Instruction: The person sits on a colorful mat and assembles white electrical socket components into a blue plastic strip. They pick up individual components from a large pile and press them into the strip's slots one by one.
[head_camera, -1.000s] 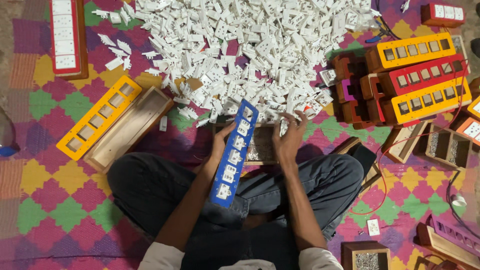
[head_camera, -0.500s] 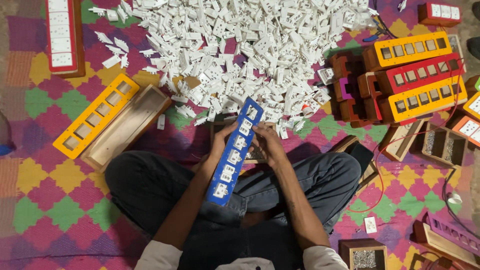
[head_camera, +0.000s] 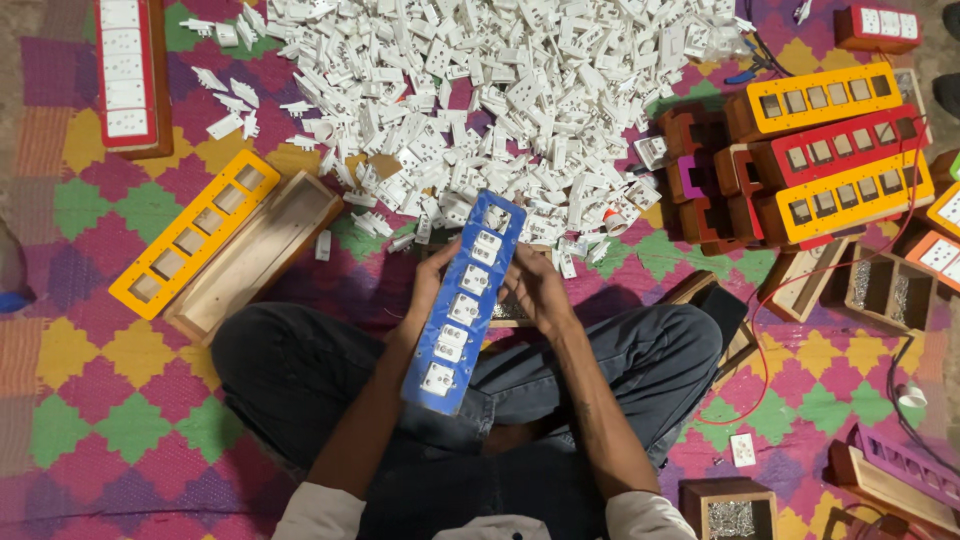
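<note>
I sit cross-legged and hold a long blue panel (head_camera: 462, 305) tilted over my lap. Several white socket modules fill its lower openings, and the top opening is bare. My left hand (head_camera: 430, 283) grips the panel's left edge near its middle. My right hand (head_camera: 535, 288) is against its right edge, fingers curled at the upper part of the panel. A large heap of white socket modules (head_camera: 500, 95) lies on the mat just beyond the panel.
An empty yellow panel (head_camera: 190, 235) rests on a wooden box (head_camera: 262, 258) at my left. A red filled panel (head_camera: 125, 70) lies far left. Stacked yellow and red panels on boxes (head_camera: 840, 150) stand at the right, with open wooden boxes (head_camera: 880, 290) and a red wire.
My right hand came back from the edge of the heap to the panel's right side. The blue panel stayed tilted over my lap, shifting slightly.
</note>
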